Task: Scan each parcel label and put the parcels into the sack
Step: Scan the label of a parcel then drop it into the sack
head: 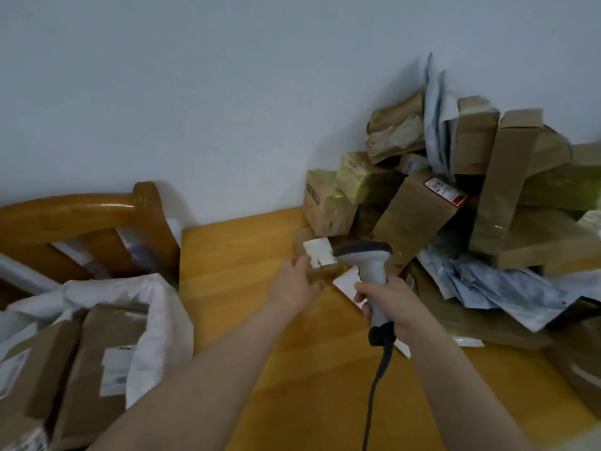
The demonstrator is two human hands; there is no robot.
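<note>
One small brown parcel point(319, 253), white-labelled, gripped by left hand point(294, 283); right hand point(395, 307) clasps grey scanner point(372, 268).

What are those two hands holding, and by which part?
The right hand grips the grey scanner by its handle. The left hand touches the near edge of a small labelled parcel; whether it grips is unclear.

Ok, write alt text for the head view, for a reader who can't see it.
A right hand grips a scanner aimed at a labelled parcel that the left hand touches on a table. A pile of parcels leans on the wall at right; a sack holding parcels sits at left.
</note>
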